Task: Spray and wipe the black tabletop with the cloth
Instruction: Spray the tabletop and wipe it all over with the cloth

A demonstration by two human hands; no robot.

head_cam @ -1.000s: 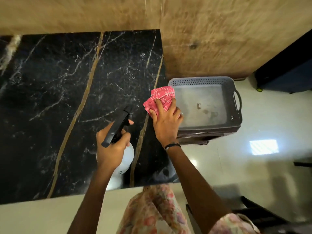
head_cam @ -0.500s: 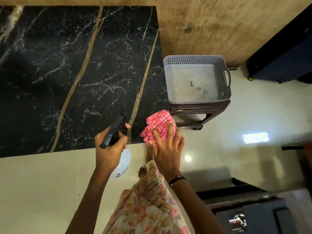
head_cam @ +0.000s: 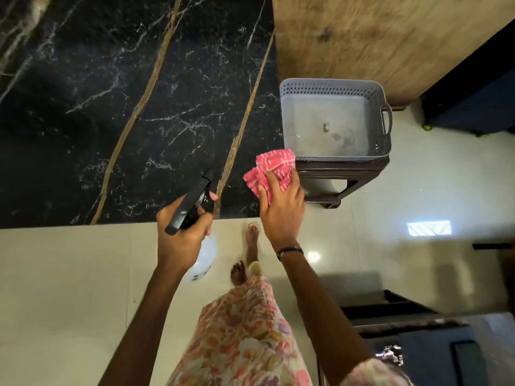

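The black tabletop (head_cam: 133,107) shows gold and white veins. The left hand (head_cam: 182,235) grips a spray bottle (head_cam: 192,203); the right hand (head_cam: 281,207) clutches a pink cloth (head_cam: 271,169) beside a grey basket (head_cam: 334,121).

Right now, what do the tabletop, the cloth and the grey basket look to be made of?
Tabletop: polished black marble or a marble-look slab, with white and gold veins. Cloth: soft woven fabric, pink with white dashes, folding under the right hand. Basket: matte grey moulded plastic, with perforated walls.
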